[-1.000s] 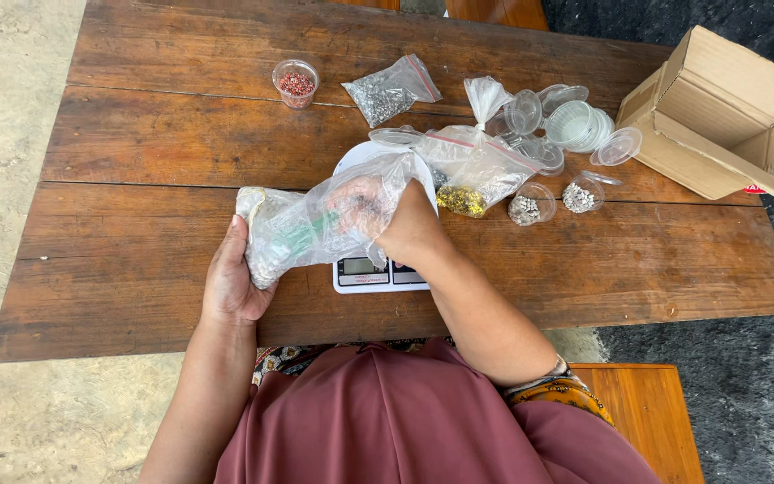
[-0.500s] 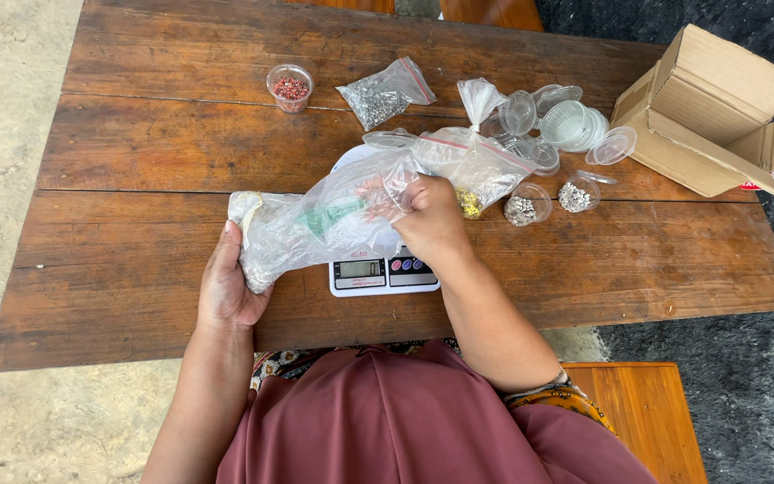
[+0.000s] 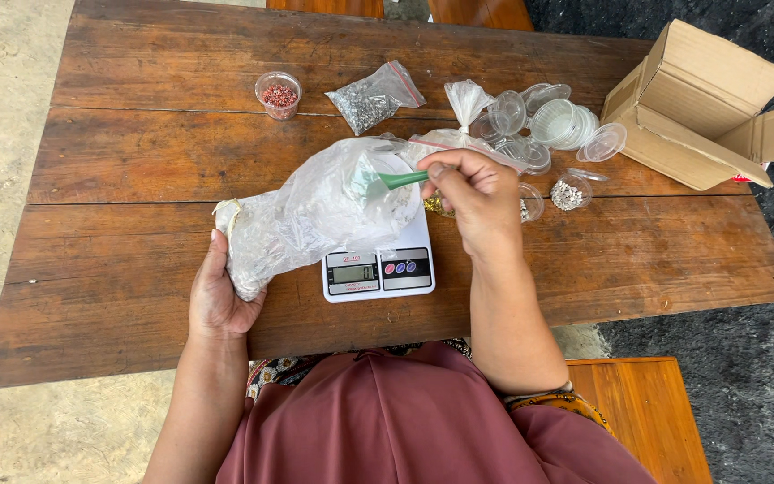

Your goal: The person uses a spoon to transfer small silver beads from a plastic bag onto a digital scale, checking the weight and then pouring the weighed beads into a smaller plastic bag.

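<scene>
My left hand grips the lower end of a large clear plastic bag with pale granules, held tilted over a white digital kitchen scale. My right hand pinches the handle of a small green scoop, whose head is at the bag's mouth above the scale. The scoop's bowl is partly veiled by the plastic.
On the wooden table stand a small cup of red beads, a zip bag of grey bits, a bag of empty clear cups and lids, filled small cups, and an open cardboard box at the right.
My right hand has come out of the bag, pulling the green scoop up to its mouth. The bag has lifted and shifted left, uncovering the scale's display.
</scene>
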